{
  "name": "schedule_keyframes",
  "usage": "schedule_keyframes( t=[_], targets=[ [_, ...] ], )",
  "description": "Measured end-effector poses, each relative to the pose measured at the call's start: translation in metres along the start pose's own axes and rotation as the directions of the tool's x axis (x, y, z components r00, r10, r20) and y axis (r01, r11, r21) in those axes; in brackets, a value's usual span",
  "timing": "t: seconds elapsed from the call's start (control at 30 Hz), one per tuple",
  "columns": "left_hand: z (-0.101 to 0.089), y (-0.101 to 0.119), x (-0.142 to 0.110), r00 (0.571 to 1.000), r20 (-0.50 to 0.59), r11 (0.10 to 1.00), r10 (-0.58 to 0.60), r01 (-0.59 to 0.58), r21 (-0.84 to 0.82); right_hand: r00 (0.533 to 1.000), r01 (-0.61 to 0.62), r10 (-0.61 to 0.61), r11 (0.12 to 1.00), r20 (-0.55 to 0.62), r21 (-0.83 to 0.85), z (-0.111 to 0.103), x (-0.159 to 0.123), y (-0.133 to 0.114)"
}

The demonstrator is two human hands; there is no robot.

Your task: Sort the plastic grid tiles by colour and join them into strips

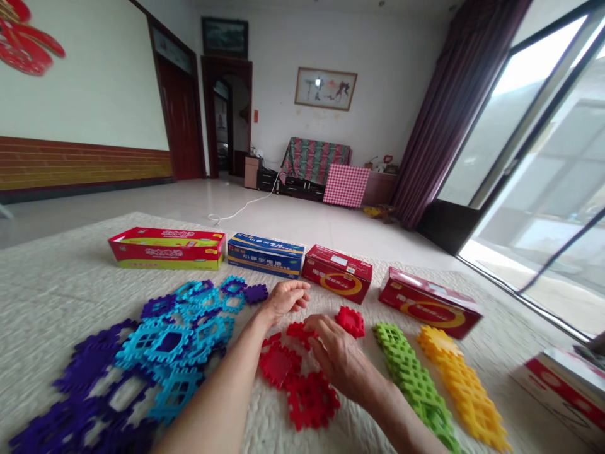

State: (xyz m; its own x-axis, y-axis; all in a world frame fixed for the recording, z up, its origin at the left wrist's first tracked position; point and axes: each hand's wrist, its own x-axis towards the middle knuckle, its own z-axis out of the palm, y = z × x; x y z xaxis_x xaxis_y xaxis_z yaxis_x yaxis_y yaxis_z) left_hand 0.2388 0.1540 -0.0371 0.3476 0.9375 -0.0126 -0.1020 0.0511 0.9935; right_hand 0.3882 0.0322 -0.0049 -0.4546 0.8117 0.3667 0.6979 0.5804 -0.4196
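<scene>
My left hand (285, 299) is just in front of a dark red battery box (337, 272), its fingers loosely bent and apart with nothing visible in them. Lower and to the right, my right hand (341, 354) has its thumb and fingers around the right edge of a red toothed plastic building tile (297, 331); the fingers partly hide it. Around it on the pale quilted cover lie more red tiles: a solid one (278, 366), a windowed one (312, 400) and one by itself (350, 321) beyond my right hand.
Light blue tiles (179, 384) and purple tiles (89, 359) are heaped on the left. Green tiles (412, 378) and yellow tiles (466, 391) form rows on the right. Behind stand a red-and-yellow box (167, 252), a blue box (265, 257) and another red box (428, 302). A white-red carton (562, 391) is far right.
</scene>
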Motion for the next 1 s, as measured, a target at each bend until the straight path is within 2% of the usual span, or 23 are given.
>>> schedule_keyframes(
  t=[0.1,0.2,0.3,0.4,0.5,0.6,0.7,0.8,0.93,1.0],
  targets=[
    [0.000,-0.001,0.000,1.000,0.008,1.000,0.017,-0.017,0.020,0.983,-0.054,0.064,0.996,-0.170,0.065,-0.006,0.001,-0.001],
    [0.001,-0.002,0.000,1.000,-0.004,0.999,0.013,-0.013,0.036,0.955,-0.140,0.163,0.985,-0.248,0.105,-0.014,-0.002,-0.002],
    [0.003,0.001,-0.004,1.000,-0.018,0.998,0.007,-0.006,0.057,0.932,-0.248,0.267,0.963,-0.245,0.108,-0.021,-0.013,-0.004],
    [0.006,0.004,-0.007,0.997,-0.038,0.990,0.069,-0.064,0.127,0.908,-0.345,0.358,0.934,-0.218,0.096,-0.023,-0.030,-0.004],
    [0.009,0.006,-0.009,0.990,-0.057,0.971,0.132,-0.117,0.209,0.910,-0.388,0.384,0.922,-0.159,0.008,-0.021,-0.044,-0.001],
    [0.009,0.006,-0.009,0.989,-0.040,0.968,0.140,-0.128,0.217,0.939,-0.336,0.324,0.936,-0.118,-0.102,-0.023,-0.050,0.000],
    [0.008,0.007,-0.009,0.993,-0.022,0.974,0.120,-0.114,0.194,0.982,-0.189,0.186,0.971,-0.030,-0.147,-0.028,-0.052,-0.002],
    [0.007,0.008,-0.009,0.995,-0.030,0.980,0.093,-0.087,0.182,0.994,-0.093,0.102,0.982,0.046,-0.164,-0.029,-0.053,-0.003],
    [0.006,0.008,-0.008,0.997,-0.026,0.983,0.069,-0.064,0.169,0.986,-0.102,0.120,0.982,0.113,-0.159,-0.028,-0.051,-0.002],
    [0.006,0.008,-0.008,0.998,-0.025,0.985,0.064,-0.059,0.165,0.988,-0.118,0.132,0.981,0.085,-0.154,-0.027,-0.049,0.002]
  ],
)
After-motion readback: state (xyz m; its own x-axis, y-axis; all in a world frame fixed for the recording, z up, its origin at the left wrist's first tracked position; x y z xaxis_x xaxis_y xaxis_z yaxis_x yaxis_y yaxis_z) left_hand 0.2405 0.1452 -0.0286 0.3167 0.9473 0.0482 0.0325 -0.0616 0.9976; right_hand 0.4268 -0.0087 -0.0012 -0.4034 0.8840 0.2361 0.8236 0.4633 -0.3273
